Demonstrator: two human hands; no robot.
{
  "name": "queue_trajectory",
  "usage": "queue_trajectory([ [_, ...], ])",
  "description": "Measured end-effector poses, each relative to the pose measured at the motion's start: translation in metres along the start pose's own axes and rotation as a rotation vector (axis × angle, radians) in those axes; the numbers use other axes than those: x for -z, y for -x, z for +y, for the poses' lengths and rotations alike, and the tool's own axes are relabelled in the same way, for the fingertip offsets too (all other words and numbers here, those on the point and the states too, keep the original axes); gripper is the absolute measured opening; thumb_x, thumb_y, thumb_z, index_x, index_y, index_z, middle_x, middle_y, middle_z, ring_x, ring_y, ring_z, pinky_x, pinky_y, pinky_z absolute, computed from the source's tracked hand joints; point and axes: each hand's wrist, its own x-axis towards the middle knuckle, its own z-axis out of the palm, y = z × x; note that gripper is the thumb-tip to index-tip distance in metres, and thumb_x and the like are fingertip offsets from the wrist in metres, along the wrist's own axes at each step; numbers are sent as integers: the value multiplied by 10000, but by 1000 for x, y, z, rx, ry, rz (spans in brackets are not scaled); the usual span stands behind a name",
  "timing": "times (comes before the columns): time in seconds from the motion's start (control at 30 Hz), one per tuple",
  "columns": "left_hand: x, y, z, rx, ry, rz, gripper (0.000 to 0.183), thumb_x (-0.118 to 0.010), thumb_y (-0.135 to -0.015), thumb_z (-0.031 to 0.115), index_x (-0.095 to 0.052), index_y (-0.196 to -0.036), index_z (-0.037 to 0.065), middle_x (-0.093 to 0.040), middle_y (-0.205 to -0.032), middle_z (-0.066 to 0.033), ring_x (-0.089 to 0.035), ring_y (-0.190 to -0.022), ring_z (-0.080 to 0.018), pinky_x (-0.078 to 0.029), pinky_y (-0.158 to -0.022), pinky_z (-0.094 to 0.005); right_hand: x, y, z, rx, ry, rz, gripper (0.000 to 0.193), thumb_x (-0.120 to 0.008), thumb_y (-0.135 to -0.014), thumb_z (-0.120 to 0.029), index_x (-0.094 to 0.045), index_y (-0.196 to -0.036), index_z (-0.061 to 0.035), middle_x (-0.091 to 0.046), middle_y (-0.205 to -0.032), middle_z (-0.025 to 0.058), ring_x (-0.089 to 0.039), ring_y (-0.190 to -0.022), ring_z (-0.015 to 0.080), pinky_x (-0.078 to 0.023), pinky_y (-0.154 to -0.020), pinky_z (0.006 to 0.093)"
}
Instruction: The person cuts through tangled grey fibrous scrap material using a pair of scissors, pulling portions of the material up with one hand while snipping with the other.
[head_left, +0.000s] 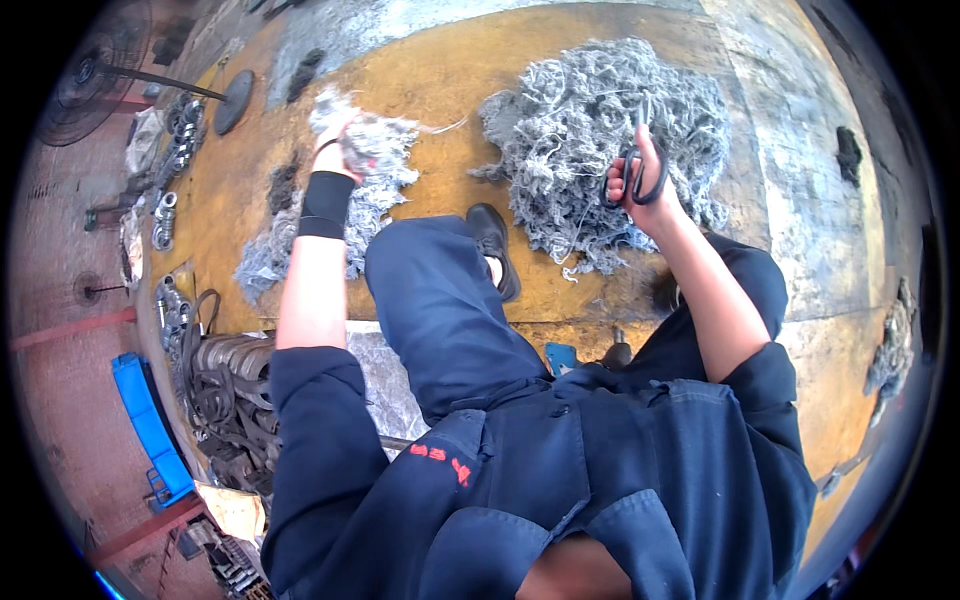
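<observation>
My right hand (648, 185) is closed round the black handles of a pair of scissors (652, 190), whose blades point away from me over a big heap of tangled grey fibre (600, 130). On the left, my left hand (335, 155), with a black band on its wrist, has its fingers closed on a tuft of pale grey fibre (340, 108). Loose strands trail from the tuft to the right. Beneath and beside this hand lies a smaller, looser pile of grey fibre (385, 160). The left fingertips are partly hidden by the fibre.
My shoe (490, 240) rests on the worn yellow floor sheet (440, 80) between the two piles. A black fan (235, 100) stands at the far left. Metal parts and dark straps (215, 400) crowd my left side, near a blue rack (150, 425). Fibre scraps (890, 345) lie far right.
</observation>
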Motion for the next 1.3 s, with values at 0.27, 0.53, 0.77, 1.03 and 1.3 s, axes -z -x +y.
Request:
queue_trajectory([
  [0.27,152,-16,50,61,10,379,581,-737,-774,358,-496,-1273,183,-419,-1375,-53,-495,-1140,-312,-464,-849,-580,22,11,-10,87,-4,64,629,-587,-775,-670,-477,-773,-50,-482,-633,31,-496,-509,135,-424,-447,245],
  [0.53,58,-26,10,168,-70,143,820,-726,-777,262,-237,-1356,-52,-418,-1322,-268,-559,-1097,-370,-514,-878,-439,20,34,-30,498,187,129,336,-751,-777,-307,-523,-730,-65,-495,-567,-7,-478,-453,93,-417,-438,246],
  [0.77,-91,-40,-74,295,-159,-185,590,-728,-780,261,-421,-1202,-16,-536,-1186,-249,-595,-1030,-356,-528,-853,-436,-1,104,-89,994,786,153,313,-690,-827,-332,-556,-786,-51,-550,-632,-6,-549,-550,85,-444,-522,228],
  [1.03,-222,-24,-217,340,-794,-33,1417,-863,-447,574,-23,-1474,79,-136,-1504,-202,-262,-1337,-373,-459,-876,-581,41,53,-99,863,673,298,366,-709,-809,-373,-611,-860,-24,-513,-626,-31,-499,-550,48,-410,-510,199],
  [1.3,-236,-49,-317,321,-1060,68,1507,-913,-413,302,174,-1454,216,91,-1517,-228,-93,-1407,-379,-241,-1113,-508,36,35,-100,621,601,253,409,-689,-805,-428,-599,-821,-29,-512,-605,-24,-499,-541,46,-419,-518,188],
])
